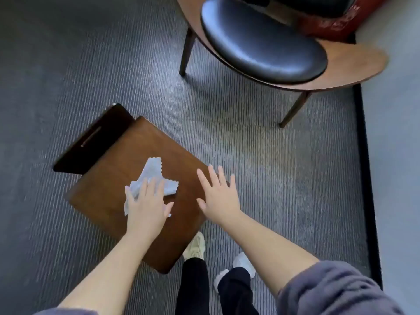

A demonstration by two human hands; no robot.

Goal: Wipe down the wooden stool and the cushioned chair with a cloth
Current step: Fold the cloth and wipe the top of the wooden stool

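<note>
Grey ribbed carpet [284,167] is covering the floor, fine stripes running diagonal. Black edge band [366,155] is bordering it well to the right of the right grip [218,196]; paler smooth floor [395,155] is lying past that. Red item with faded white markings [336,23] is sitting far ahead and right, blurred. Soft light is glinting off the carpet ahead of the grip.

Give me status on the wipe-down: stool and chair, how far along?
Done: nothing confirmable; the wooden stool shows no wiped-versus-unwiped mark. In hand: the left hand presses the cloth flat on its top, with the right hand spread open over its right edge. Left: the cushioned chair, standing apart beyond the stool with no cloth or hand on it.
</note>
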